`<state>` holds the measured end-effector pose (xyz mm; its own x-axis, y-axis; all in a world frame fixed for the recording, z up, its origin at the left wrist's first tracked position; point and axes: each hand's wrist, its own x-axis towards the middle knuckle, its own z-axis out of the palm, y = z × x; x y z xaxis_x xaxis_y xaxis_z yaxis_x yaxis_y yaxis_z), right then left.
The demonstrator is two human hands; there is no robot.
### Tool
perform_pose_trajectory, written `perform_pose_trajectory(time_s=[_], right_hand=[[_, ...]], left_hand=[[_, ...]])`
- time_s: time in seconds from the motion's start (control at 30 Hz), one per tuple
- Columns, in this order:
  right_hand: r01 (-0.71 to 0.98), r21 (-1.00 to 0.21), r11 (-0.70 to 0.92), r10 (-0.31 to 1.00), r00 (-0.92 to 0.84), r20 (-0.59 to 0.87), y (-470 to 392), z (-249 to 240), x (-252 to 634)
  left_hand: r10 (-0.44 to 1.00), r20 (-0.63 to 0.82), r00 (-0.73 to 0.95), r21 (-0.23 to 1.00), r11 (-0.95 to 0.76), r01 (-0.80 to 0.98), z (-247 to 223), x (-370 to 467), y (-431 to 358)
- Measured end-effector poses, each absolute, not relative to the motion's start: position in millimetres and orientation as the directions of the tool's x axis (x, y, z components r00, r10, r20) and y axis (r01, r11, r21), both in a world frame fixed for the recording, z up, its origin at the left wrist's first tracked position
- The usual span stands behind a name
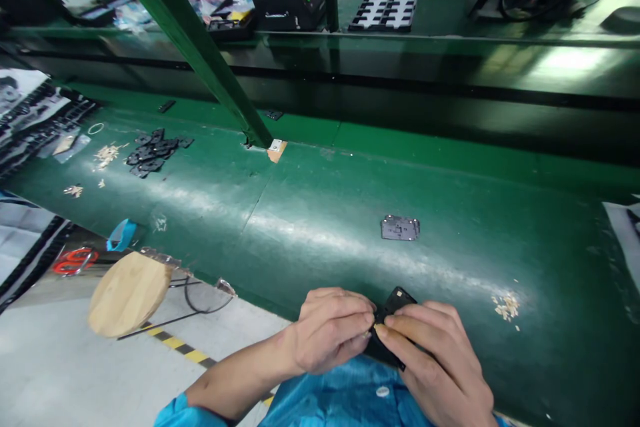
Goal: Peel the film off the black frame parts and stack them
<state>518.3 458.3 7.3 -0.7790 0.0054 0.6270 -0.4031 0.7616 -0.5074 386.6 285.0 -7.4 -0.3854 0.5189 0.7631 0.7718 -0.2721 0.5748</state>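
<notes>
Near the table's front edge, both hands hold one dark rectangular piece [399, 298] close to my body. My left hand [333, 328] has its fingers closed on the piece's left side. On the right side, my right hand [436, 347] grips it, thumb and forefinger pinched near the middle by a tiny pale bit. The fingers cover much of the piece. A flat dark plate [400, 228] lies on the green table beyond the hands. Small pale pieces [507, 305] are scattered to the right.
A green slanted post [200, 47] meets the green table [310, 193]. Black parts [153, 152], pale bits [107, 155] and a blue ring [121, 235] are at the left. A wooden stool [130, 293] stands below. A raised shelf runs behind, bearing a tray [384, 12].
</notes>
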Motion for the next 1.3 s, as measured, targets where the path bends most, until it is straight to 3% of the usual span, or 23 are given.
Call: perform_pose_trajectory(time_s=[0.43,0.57,0.7,0.9,1.1,1.3], right_hand=[[-0.503,-0.468,0.727,-0.084,-0.741,0.666,455,23,507],[-0.501,-0.514,0.696,-0.041,-0.743,0.668,452,18,504],[-0.452,-0.634,0.628,0.104,-0.759,0.643,445,18,498],[-0.370,-0.777,0.509,0.242,-0.804,0.542,438,20,494],[-0.133,-0.940,0.314,0.390,-0.885,0.255,435,18,498],[-0.001,-0.987,0.163,0.456,-0.887,0.077,434,22,495]], left_hand=[[0.546,0.761,-0.350,0.547,-0.251,0.799,-4,386,284],[0.495,0.781,-0.381,0.549,-0.252,0.797,-4,388,290],[0.472,0.770,-0.430,0.586,-0.255,0.769,-3,391,297],[0.501,0.696,-0.514,0.668,-0.188,0.720,1,396,299],[0.593,0.540,-0.597,0.798,-0.137,0.586,5,395,296],[0.625,0.415,-0.661,0.891,-0.132,0.434,6,395,297]])
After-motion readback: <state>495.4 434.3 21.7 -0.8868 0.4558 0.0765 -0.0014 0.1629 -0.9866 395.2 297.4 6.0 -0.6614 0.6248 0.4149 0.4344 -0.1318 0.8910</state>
